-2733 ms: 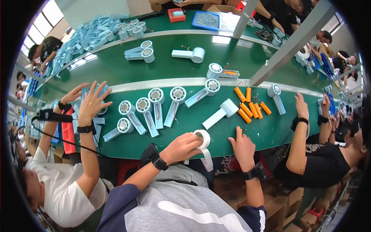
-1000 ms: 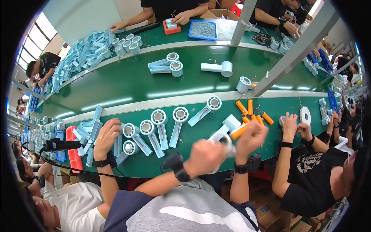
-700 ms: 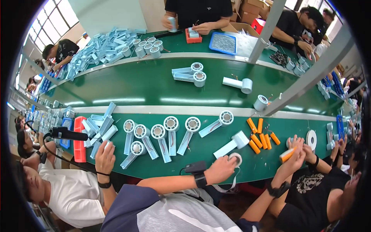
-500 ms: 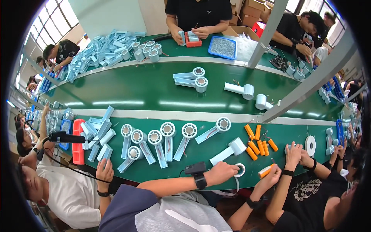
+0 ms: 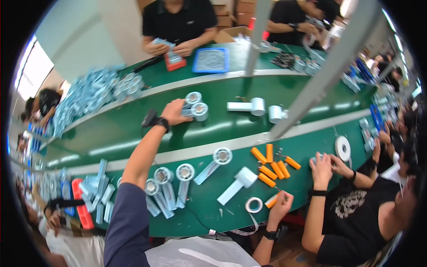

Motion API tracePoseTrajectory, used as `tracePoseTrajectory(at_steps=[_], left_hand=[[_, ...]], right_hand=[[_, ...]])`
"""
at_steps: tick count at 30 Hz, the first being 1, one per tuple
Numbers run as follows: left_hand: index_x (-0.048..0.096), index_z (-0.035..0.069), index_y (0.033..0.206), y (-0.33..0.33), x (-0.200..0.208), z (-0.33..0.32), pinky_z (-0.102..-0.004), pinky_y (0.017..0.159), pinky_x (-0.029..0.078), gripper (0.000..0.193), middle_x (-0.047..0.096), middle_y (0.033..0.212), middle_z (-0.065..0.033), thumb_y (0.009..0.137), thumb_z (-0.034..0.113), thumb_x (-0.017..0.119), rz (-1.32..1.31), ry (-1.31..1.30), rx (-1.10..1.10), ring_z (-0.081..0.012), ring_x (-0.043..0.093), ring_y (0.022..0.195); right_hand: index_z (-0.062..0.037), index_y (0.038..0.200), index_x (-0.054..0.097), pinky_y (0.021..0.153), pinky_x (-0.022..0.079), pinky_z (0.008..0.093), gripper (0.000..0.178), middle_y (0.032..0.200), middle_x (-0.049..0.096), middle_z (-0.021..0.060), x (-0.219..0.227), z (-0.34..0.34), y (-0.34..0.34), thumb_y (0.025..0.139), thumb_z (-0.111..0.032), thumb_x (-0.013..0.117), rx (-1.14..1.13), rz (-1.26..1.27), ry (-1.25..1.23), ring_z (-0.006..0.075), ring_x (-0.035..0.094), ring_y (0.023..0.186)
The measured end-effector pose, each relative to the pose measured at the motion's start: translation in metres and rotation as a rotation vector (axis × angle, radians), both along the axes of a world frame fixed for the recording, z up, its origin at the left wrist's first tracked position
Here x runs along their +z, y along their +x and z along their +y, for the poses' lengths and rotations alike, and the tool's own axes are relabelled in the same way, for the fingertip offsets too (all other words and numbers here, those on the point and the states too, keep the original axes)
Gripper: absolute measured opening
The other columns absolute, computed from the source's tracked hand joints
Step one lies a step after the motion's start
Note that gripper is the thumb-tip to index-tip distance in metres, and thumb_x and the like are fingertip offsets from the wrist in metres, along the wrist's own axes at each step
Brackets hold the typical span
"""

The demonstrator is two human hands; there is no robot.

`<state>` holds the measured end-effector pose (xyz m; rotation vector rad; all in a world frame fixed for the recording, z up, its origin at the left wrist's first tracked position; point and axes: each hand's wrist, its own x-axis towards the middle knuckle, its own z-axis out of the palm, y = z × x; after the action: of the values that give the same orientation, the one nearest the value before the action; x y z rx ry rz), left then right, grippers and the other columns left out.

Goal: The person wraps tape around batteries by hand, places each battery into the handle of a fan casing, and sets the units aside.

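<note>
My left hand (image 5: 175, 112) reaches across to the middle green strip, its fingers closed around the handles of two light blue handheld-fan housings (image 5: 199, 111). The round fan heads stick out to the right of that hand. Near the front edge of the bench, my right hand (image 5: 282, 202) pinches an orange cylindrical battery (image 5: 271, 201). A roll of white tape (image 5: 254, 204) lies left of it, with a loose strip trailing toward me. Several orange batteries (image 5: 267, 171) lie beyond my right hand. One fan housing (image 5: 238, 184) rests face down left of them.
More fan housings (image 5: 185, 172) lie in a row by my left arm, beside loose blue shells (image 5: 98, 189) and a red tray (image 5: 82, 204). A grey post (image 5: 327, 73) slants up at right. A co-worker's hands (image 5: 322, 167) work close by, near another white roll (image 5: 342, 148).
My left hand has left the tape roll and gone forward and left to the fan housings on the middle strip. The view has shifted. My right hand still holds the battery.
</note>
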<state>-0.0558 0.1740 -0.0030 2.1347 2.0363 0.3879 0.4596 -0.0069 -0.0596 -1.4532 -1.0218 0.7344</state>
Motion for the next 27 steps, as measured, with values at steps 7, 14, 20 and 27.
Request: tracePoseTrajectory(at_steps=[7, 14, 20, 27], left_hand=[[0.05, 0.001, 0.127, 0.15, 0.098, -0.067, -0.0457, 0.088, 0.048, 0.075, 0.059, 0.112, -0.0199, 0.067, 0.025, 0.088, -0.197, 0.107, -0.259, -0.0402, 0.059, 0.103], [0.053, -0.003, 0.106, 0.444, 0.072, 0.013, -0.0438, 0.071, 0.047, 0.059, 0.058, 0.096, -0.0181, 0.074, 0.037, 0.083, -0.482, 0.575, -0.474, -0.0342, 0.06, 0.086], [0.05, -0.005, 0.116, 0.47, -0.025, 0.106, -0.0466, 0.086, 0.046, 0.071, 0.057, 0.107, -0.0178, 0.068, 0.034, 0.086, -0.082, 0.226, -0.024, -0.0361, 0.057, 0.1], [0.069, 0.007, 0.079, 0.335, 0.089, -0.022, -0.0341, 0.057, 0.052, 0.003, 0.064, 0.063, -0.0041, 0.079, 0.005, 0.071, -0.422, 0.768, -0.459, -0.0208, 0.064, 0.061]], right_hand=[[0.0, 0.101, 0.056, 0.062, 0.044, 0.0196, 0.01, 0.082, 0.059, -0.0003, 0.019, -0.004, -0.006, 0.099, -0.009, 0.061, -0.005, 0.024, -0.023, 0.0027, 0.054, 0.071], [0.001, 0.101, 0.056, 0.062, 0.044, 0.0194, 0.011, 0.083, 0.06, 0.0002, 0.019, 0.001, -0.001, 0.1, -0.009, 0.06, -0.01, 0.021, -0.025, 0.0031, 0.054, 0.071], [0.0034, 0.103, 0.057, 0.06, 0.045, 0.0222, 0.016, 0.078, 0.062, 0.0022, 0.015, 0.008, -0.045, 0.098, -0.011, 0.062, 0.04, 0.145, 0.007, 0.0043, 0.054, 0.068], [0.0017, 0.102, 0.055, 0.062, 0.043, 0.0197, 0.013, 0.081, 0.058, -0.0003, 0.029, -0.001, -0.002, 0.1, -0.01, 0.06, -0.13, 0.165, -0.012, 0.0022, 0.051, 0.071]])
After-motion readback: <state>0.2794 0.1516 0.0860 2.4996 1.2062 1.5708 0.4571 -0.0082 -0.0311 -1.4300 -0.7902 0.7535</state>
